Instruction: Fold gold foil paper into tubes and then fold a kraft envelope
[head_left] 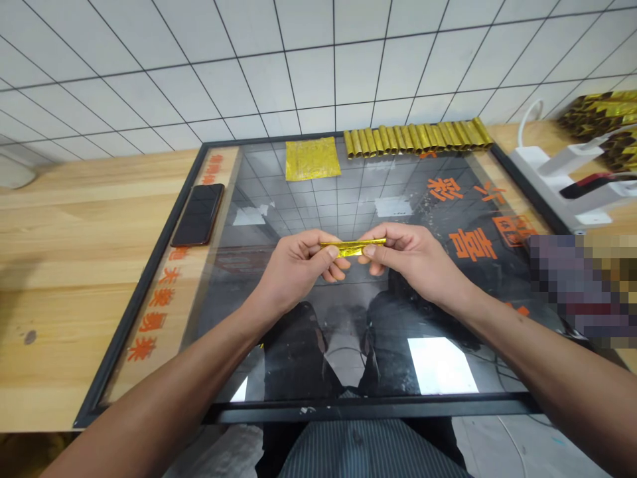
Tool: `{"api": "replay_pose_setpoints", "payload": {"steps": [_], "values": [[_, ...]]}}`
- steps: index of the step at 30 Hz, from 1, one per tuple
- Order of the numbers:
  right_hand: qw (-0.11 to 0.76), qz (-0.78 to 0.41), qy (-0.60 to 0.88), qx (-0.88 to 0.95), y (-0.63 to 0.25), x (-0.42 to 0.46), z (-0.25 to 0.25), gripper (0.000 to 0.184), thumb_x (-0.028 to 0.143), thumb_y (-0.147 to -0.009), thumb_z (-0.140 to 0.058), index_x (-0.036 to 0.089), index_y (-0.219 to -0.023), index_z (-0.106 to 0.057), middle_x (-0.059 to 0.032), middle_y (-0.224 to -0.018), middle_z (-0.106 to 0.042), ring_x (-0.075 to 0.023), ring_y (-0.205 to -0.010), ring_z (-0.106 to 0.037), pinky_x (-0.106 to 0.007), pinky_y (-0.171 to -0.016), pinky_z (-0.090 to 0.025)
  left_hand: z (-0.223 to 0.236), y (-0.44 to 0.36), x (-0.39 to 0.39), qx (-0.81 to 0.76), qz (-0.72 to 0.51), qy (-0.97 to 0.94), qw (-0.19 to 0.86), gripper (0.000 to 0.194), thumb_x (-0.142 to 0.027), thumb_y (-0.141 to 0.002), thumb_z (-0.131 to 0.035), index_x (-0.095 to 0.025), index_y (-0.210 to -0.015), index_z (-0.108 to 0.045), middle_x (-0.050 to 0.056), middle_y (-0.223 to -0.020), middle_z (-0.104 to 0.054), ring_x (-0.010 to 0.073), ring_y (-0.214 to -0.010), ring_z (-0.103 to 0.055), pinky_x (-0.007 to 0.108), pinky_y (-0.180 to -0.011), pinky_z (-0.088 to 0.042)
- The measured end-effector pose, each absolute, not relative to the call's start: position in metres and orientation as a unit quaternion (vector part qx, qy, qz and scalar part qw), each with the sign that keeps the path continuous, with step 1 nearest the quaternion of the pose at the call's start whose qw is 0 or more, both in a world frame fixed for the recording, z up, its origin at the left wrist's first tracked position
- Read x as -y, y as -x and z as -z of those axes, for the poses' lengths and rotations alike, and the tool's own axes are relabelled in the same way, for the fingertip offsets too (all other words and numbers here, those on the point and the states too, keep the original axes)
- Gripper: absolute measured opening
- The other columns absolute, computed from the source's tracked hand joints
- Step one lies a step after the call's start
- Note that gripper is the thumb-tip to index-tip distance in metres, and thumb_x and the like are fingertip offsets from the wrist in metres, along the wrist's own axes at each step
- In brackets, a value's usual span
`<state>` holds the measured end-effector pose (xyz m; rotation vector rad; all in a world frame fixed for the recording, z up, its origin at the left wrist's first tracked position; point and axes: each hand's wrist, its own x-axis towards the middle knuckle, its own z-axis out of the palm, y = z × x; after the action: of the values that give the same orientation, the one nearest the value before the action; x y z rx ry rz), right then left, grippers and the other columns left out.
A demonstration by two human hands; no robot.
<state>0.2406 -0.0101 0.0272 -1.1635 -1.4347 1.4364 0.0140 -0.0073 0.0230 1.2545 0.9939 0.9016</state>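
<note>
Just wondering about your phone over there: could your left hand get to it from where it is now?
Probably yes: the left hand has only bare glass between it and the phone, though it is busy pinching the gold roll.

Single head-worn view; looks forward and steeply down at the hands (343,255), close.

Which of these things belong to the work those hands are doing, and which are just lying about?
Probably part of the work:
- gold foil piece, between the fingers of the left hand and right hand
- flat gold sheet
- row of gold rolls

Apparently just lying about:
- phone
- white power strip
</note>
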Motion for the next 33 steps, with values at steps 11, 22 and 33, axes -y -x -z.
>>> {"api": "replay_pose_setpoints", "payload": {"steps": [11,22,33], "values": [[0.364,-0.591,0.464,0.55,-0.246,0.007,-0.026,0.038,0.051,-0.091,-0.085,0.019,-0.109,-0.078,-0.0055,-0.087,-0.081,-0.0156,-0.069,-0.073,-0.03,-0.068,-0.06,-0.022,-0.014,0.006,-0.444,-0.382,-0.499,0.639,0.022,-0.035,-0.091,-0.08,-0.016,-0.1,-0.074,0.008,-0.088,-0.085,0.0164,-0.071,-0.08,0.024,-0.064,-0.062],[0.434,-0.533,0.473,0.551,-0.244,0.005,-0.023,0.045,0.053,-0.083,-0.091,0.02,-0.11,-0.074,0.0018,-0.078,-0.069,-0.0154,-0.071,-0.067,-0.032,-0.072,-0.057,-0.02,-0.012,0.003,-0.449,-0.302,-0.568,0.62,0.023,-0.038,-0.088,-0.08,-0.017,-0.086,-0.071,0.006,-0.086,-0.081,0.0142,-0.073,-0.074,0.023,-0.065,-0.056],[0.348,-0.444,0.445,0.696,-0.237,0.018,-0.025,0.03,0.042,-0.107,-0.061,0.023,-0.084,-0.056,0.0022,-0.078,-0.054,-0.0158,-0.073,-0.049,-0.031,-0.068,-0.039,-0.031,-0.02,0.015,-0.456,-0.331,-0.625,0.54,0.022,-0.035,-0.09,-0.076,-0.018,-0.081,-0.066,-0.002,-0.075,-0.062,0.0108,-0.067,-0.054,0.024,-0.062,-0.041]]}}
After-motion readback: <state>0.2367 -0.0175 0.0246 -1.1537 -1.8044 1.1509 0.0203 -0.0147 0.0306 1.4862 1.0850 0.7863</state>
